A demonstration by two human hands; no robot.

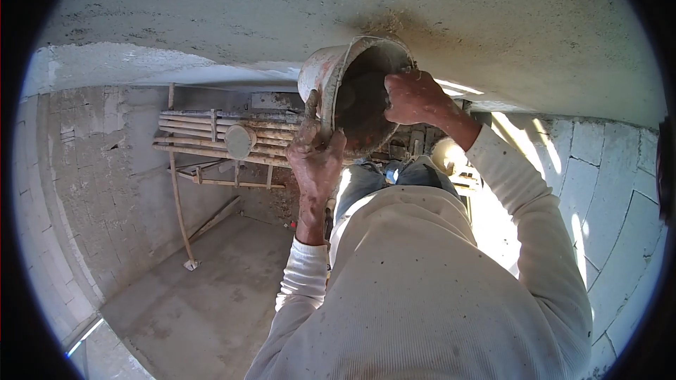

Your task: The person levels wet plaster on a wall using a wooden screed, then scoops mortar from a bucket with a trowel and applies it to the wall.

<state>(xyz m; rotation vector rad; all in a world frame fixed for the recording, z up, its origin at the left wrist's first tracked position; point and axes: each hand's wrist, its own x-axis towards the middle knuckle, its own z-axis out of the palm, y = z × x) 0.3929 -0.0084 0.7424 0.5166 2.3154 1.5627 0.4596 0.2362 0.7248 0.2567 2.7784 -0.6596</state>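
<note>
A mortar-stained bucket [325,70] is tilted up against the plastered surface in front of me, its dark mouth turned toward my body. My left hand [315,144] is closed on the near left edge of the rim, thumb along the outside. At the right side of the mouth, my right hand [422,103] is in a fist at the rim and appears to grip it; its fingertips are hidden. The bucket's inside is dark, so its contents are hard to make out. A brownish wet patch [394,22] marks the plaster just above the bucket.
Below on the left is a scaffold of wooden poles [211,130] with a round pale container [241,141] on it. Another round bucket [448,156] stands by my right side. The concrete floor [197,302] lies lower down. Block walls [605,190] rise at both sides.
</note>
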